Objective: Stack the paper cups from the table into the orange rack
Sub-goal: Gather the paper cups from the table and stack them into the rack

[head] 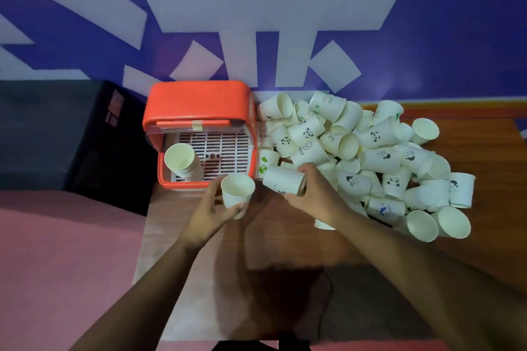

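Head view: upright cup [237, 192] is gripped by left hand [209, 215]; sideways cup [281, 181] is held by right hand [318, 192]; orange rack [199, 104] just beyond.

Left forearm [159, 273] bare, enters at 7 o'clock and runs up toward 1 o'clock. Left hand [212, 209] has its palm turned inward, fingers and thumb curled round an upright cup [237, 192], mouth up. Right forearm [399, 251] bare, enters at 4 o'clock and runs toward 10 o'clock; right hand [316, 192] back uppermost, fingers wrapped over one end of a sideways cup [282, 181], and it sits near the left hand at its 3 o'clock, the two not touching.
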